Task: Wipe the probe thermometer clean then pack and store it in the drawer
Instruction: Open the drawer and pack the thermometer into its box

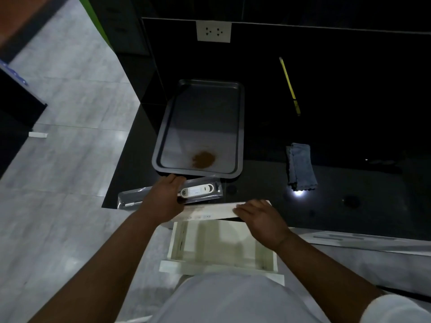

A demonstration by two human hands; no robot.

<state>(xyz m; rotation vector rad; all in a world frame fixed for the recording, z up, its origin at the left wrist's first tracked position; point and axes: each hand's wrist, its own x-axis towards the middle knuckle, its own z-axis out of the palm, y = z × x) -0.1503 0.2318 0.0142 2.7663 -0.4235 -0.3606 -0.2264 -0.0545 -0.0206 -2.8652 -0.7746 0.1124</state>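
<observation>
The white probe thermometer (198, 190) lies inside a clear plastic sleeve (130, 199) at the front edge of the black counter. My left hand (163, 197) rests across the sleeve's middle and grips it. My right hand (258, 216) holds the right end of a long white cardboard box (210, 212) at the counter's edge. Below them a white drawer (221, 245) stands pulled out, with nothing inside it. A folded grey cloth (300, 166) lies on the counter to the right.
A dark baking tray (200, 127) with a patch of brown powder (203, 159) sits just behind the thermometer. A yellow stick (289, 85) lies farther back right. A wall socket (213, 31) is on the back wall. Grey tiled floor lies to the left.
</observation>
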